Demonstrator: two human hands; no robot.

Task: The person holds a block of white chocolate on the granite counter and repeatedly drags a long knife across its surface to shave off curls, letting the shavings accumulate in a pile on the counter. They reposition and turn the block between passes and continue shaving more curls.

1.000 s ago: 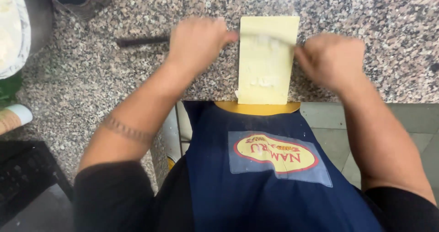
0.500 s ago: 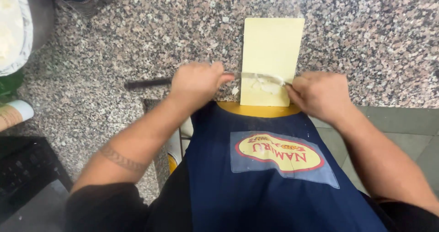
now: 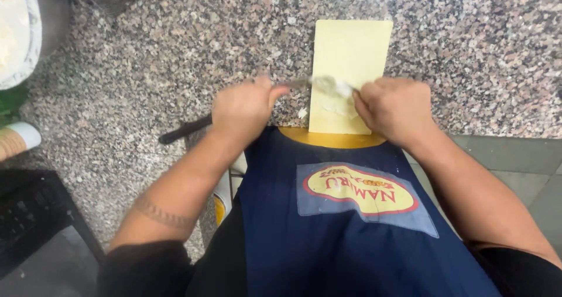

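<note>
My left hand (image 3: 243, 106) grips the knife (image 3: 193, 127) handle, right fingers (image 3: 366, 98) pinch the blade tip over the board (image 3: 351, 48) near me on the bench (image 3: 175, 51); keeping it level should scrape cleanly.

Pale yellow board (image 3: 351, 48); speckled grey-pink granite counter (image 3: 175, 51); navy apron (image 3: 351, 244).

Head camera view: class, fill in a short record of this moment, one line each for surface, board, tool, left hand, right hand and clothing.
surface: speckled granite counter
board: pale yellow rectangular board, lying flat at the counter's near edge
tool: long knife, dark handle end sticking out left, blade across the board with whitish paste on it
left hand: left hand gripping the knife
right hand: right hand at the blade's far end
clothing: dark blue apron
</note>
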